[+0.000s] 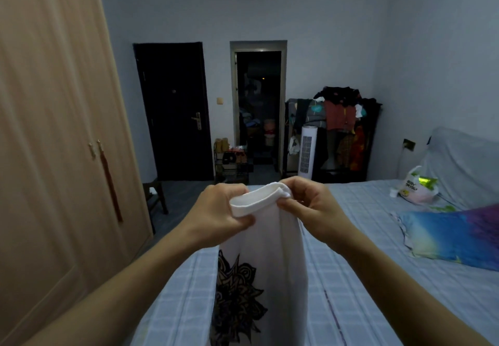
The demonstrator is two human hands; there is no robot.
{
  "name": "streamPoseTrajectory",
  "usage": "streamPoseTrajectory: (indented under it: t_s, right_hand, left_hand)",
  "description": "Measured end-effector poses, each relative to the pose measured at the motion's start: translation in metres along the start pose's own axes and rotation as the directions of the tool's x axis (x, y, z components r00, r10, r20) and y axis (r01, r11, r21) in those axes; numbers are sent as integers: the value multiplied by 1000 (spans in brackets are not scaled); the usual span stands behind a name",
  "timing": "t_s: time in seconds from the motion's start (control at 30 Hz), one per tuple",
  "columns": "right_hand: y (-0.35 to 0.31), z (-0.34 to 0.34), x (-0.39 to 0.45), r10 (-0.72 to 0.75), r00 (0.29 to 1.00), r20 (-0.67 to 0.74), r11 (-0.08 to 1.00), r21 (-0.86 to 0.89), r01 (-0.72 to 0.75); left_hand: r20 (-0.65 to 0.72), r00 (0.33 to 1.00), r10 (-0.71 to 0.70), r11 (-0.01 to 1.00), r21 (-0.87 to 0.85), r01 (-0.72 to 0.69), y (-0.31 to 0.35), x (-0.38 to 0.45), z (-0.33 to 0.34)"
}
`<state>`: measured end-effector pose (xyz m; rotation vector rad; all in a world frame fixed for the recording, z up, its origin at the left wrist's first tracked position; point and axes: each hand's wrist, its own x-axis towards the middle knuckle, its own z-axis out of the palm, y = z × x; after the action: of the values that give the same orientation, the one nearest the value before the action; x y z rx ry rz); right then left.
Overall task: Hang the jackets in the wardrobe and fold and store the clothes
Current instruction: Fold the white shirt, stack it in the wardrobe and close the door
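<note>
Head view shows the left hand (225,207) and right hand (305,205) both pinching the ribbed top edge of a white cotton garment with a black floral print (259,259), which hangs above the pale blue checked bed (378,237). With the grips so close together, the cloth may bunch or slip, likely giving a crooked fold.

white shirt (266,264) black print, blue-checked sheet (378,278)
</note>
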<state>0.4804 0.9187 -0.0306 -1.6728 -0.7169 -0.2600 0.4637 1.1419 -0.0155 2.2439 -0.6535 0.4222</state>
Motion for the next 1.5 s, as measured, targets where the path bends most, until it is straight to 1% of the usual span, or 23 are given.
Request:
streamPoseTrajectory:
  t_s: [0.1,0.17,0.27,0.33,0.4,0.5,0.57,0.63,0.7,0.77,0.83,0.93,1.03,1.1,1.13,1.2,1.27,1.37,1.5]
  right_hand:
    - [5,-4,0,-20,1000,0,1000,10,20]
    - [9,-6,-2,-30,1000,-7,999,14,30]
    - [18,-6,-12,-16,1000,-13,997,80,17]
    - [28,-7,-22,36,999,16,989,140,-38]
    - [43,-11,-33,112,990,84,988,100,-120]
    - [73,-9,-56,197,964,178,980,-49,-191]
    - [93,-2,-71,245,949,200,969,-61,-238]
    - [104,1,-81,268,947,175,963,-67,-260]
    - [109,-1,-83,261,958,123,965,-61,-255]
    - [109,-7,-81,250,965,81,968,-25,-249]
    - [104,-14,-77,254,964,78,965,46,-258]
    - [91,-26,-72,282,945,164,948,105,-301]
    - [87,-34,-69,346,880,327,924,45,-380]
    - [89,-34,-69,389,841,376,910,-16,-414]
    - [90,-33,-69,398,837,374,909,-40,-415]
    - [92,-31,-68,398,855,333,915,-73,-397]
    - [93,-32,-67,390,878,277,921,-107,-375]
    - [87,-32,-65,359,899,253,932,-158,-327]
    - [69,-32,-67,309,925,223,950,-129,-286]
  left_hand:
    - [59,997,49,999,-14,-48,9,4,-5]
    - [71,996,60,998,-14,-59,16,9,-6]
    - [86,996,29,999,-24,-28,19,15,-8]
    - [110,994,-7,999,-36,11,20,17,-8]
    - [144,989,-35,998,-48,42,21,19,-10]
    - [173,983,-65,994,-71,78,26,20,-12]
    - [172,982,-76,992,-86,92,28,22,-14]
    - [177,981,-77,992,-87,93,28,22,-18]
    - [184,980,-78,992,-84,95,26,22,-23]
    - [180,981,-79,990,-99,98,22,20,-30]
    - [170,983,-76,988,-121,97,17,17,-37]
    - [198,976,-92,980,-153,124,9,12,-48]
    - [273,954,-122,975,-148,167,4,4,-52]
    - [328,932,-154,972,-116,202,-1,-1,-51]
    - [357,918,-176,970,-98,224,-3,-4,-50]
    - [387,896,-217,962,-72,264,-9,-10,-47]
    - [369,898,-240,952,-94,293,-15,-15,-46]
    - [332,916,-225,941,-171,293,-24,-22,-49]
    - [293,942,-162,907,-333,260,-35,-30,-56]
